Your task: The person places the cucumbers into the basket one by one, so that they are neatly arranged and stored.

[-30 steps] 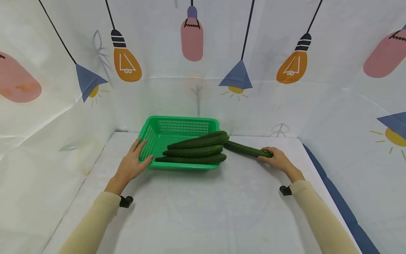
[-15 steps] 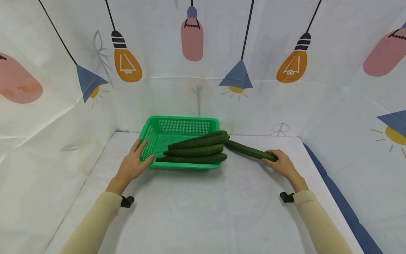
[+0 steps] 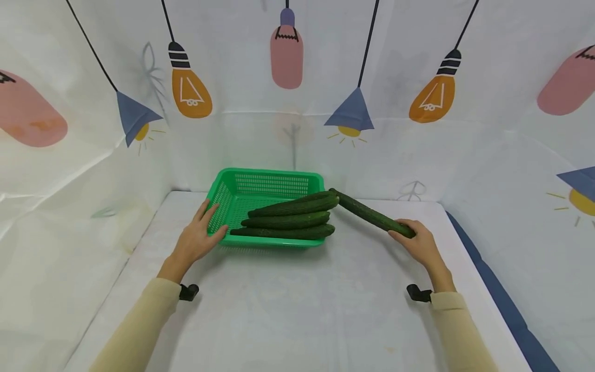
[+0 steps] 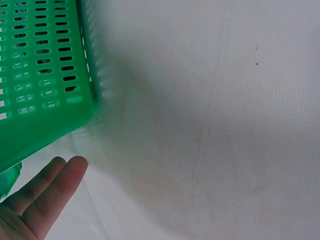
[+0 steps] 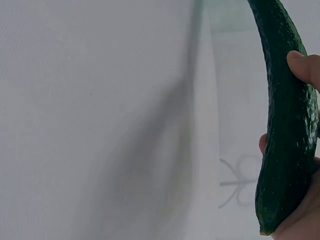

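Note:
My right hand (image 3: 420, 245) grips a long dark green cucumber (image 3: 372, 214) near its right end. The cucumber slants up to the left, its far tip at the right side of the green basket (image 3: 276, 243). In the right wrist view the thumb lies across the cucumber (image 5: 287, 125), with fingers round its other side. Several more cucumbers (image 3: 288, 222) lie side by side in the basket, their right ends over its right rim. At the basket's left side my left hand (image 3: 195, 240) has its fingers spread and straight. The left wrist view shows two straight fingers (image 4: 57, 195) close by the basket's perforated wall (image 4: 45, 65).
A white-covered table (image 3: 297, 310) bears the basket. White cloth printed with lamps (image 3: 297, 139) hangs behind and at both sides. Dark blue fabric (image 3: 492, 294) runs along the table's right edge.
My right hand has moved slightly right and toward me with the cucumber. The cucumber's far end has risen beside the basket's right corner. My left hand stays at the basket.

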### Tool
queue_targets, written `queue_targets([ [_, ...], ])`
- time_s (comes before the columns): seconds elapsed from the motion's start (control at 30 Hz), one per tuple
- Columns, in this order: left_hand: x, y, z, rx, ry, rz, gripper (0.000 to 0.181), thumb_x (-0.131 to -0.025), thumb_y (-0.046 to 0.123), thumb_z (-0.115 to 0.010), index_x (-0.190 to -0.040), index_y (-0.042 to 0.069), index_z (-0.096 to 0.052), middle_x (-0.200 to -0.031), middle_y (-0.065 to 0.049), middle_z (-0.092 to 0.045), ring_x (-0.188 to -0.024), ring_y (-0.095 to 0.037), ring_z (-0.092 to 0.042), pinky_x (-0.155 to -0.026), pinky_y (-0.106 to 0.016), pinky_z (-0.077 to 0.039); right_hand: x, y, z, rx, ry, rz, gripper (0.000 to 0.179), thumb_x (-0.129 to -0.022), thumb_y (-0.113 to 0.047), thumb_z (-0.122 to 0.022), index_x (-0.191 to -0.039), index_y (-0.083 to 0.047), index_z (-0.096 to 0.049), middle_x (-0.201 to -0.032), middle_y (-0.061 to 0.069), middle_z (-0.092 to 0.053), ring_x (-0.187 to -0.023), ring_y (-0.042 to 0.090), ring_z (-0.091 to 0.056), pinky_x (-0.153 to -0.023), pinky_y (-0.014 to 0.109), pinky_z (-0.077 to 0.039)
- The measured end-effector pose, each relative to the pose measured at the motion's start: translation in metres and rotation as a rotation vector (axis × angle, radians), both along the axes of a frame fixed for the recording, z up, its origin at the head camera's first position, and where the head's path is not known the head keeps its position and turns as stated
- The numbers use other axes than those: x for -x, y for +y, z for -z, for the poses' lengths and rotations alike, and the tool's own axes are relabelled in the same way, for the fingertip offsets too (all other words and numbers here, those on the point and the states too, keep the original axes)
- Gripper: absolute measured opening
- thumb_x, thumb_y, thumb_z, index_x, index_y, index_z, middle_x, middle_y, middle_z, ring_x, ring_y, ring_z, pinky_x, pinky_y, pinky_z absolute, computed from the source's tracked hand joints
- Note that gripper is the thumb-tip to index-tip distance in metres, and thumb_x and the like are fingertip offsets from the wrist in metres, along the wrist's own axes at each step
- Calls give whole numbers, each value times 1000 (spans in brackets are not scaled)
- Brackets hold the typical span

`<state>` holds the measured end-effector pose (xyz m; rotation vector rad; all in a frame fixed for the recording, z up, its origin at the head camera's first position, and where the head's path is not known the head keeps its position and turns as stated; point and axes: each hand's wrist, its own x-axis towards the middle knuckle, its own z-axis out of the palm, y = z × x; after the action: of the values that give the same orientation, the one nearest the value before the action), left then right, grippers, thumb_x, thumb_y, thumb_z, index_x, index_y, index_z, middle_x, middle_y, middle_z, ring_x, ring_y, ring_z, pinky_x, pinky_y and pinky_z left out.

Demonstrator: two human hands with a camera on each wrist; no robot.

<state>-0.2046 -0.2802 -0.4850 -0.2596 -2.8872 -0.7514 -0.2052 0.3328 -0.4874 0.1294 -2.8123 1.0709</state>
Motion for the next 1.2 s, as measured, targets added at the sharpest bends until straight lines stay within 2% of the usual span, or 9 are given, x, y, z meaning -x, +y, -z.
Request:
queue_targets([
  [0.07,0,0,0,1,-9,-1,79,-101,55,-53,-164,15,-28,-173,-16,-13,-111,-56,-64,-84,-66,-52,-1,-1,-2,12,8,15,56,-97,-40,-71,-139,-4,-61,-136,27,-58,-118,43,-56,-91,59,-46],
  [0.27,0,-1,-1,-5,-6,0,78,-101,55,-54,-164,14,-29,-173,-17,-13,-110,-56,-64,-84,-66,-52,1,-7,-12,26,49,56,55,-97,-41,-72,-139,-6,-63,-136,25,-60,-117,42,-57,-88,54,-46],
  [0.43,-1,0,-1,-11,2,-1,79,-101,54,-55,-163,13,-30,-172,-18,-15,-111,-58,-64,-86,-68,-51,5,-11,-23,44,65,57,56,-96,-42,-72,-139,-7,-63,-137,24,-60,-115,40,-57,-85,50,-46],
  [0.53,-1,0,-1,-13,1,0,79,-101,54,-55,-163,13,-30,-172,-19,-15,-112,-59,-63,-87,-69,-51,7,-14,-30,67,78,58,55,-97,-41,-72,-139,-8,-64,-135,23,-62,-111,35,-58,-82,42,-46],
  [0.7,0,0,1,-12,6,2,79,-101,55,-54,-164,14,-28,-172,-18,-14,-113,-59,-62,-86,-69,-51,7,-19,-45,130,101,74,54,-98,-39,-71,-141,-8,-63,-139,21,-61,-108,23,-56,-76,21,-46],
  [0.8,0,0,2,-14,8,3,80,-101,55,-54,-164,15,-27,-172,-19,-15,-110,-59,-64,-84,-68,-51,6,-24,-55,156,120,72,53,-98,-37,-71,-142,-8,-62,-140,19,-61,-104,14,-55,-74,14,-45],
  [0.97,0,0,1,-16,4,3,80,-101,55,-54,-165,15,-26,-172,-18,-14,-113,-59,-62,-86,-69,-51,3,-35,-66,163,179,40,49,-97,-33,-73,-140,-11,-65,-134,15,-64,-98,3,-55,-74,14,-45],
  [1.2,0,0,-1,-4,-5,-1,80,-101,55,-53,-165,15,-25,-172,-18,-14,-117,-59,-60,-88,-70,-49,2,-49,-79,131,270,-6,44,-94,-29,-78,-135,-16,-69,-127,10,-66,-97,4,-55,-75,17,-45],
])
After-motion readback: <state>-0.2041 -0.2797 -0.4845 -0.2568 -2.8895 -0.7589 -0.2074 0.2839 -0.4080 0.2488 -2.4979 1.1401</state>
